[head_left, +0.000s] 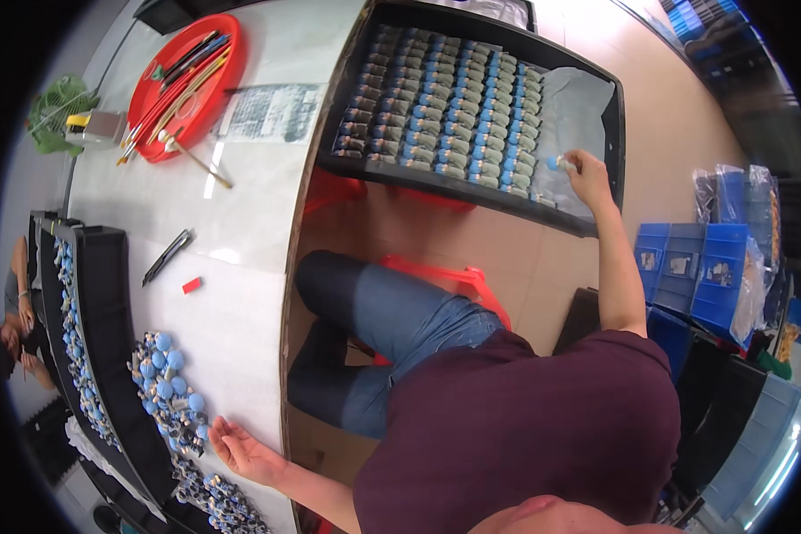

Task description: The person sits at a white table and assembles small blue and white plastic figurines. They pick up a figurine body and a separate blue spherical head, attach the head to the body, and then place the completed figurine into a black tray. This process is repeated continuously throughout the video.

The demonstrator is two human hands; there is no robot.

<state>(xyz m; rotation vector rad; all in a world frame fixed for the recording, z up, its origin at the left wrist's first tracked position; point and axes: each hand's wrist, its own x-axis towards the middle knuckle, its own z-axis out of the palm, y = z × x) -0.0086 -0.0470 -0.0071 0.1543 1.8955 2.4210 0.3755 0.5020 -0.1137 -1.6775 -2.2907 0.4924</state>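
Note:
My right hand (589,181) pinches a small blue-topped figurine (558,164) over the black tray (616,133). In that tray, rows of similar small figurines (461,116) with blue and grey parts lie on pale sheeting (568,107), which shows bare on the right side. My left hand (247,456) rests at the table beside a heap of small blue-and-dark figurines (171,387), palm partly up, fingers loosely curved and apart. Its fingertips reach the heap's edge, and nothing shows held in them. A second heap of darker pieces (218,503) lies nearer.
On the white table (240,214) are a red round tray (231,27) of brushes, a black cutter knife (167,256) and a red block (191,286). A long black bin (107,267) of figurines lines the left. Blue crates (694,267) stand right. Another person's hand (27,313) shows far left.

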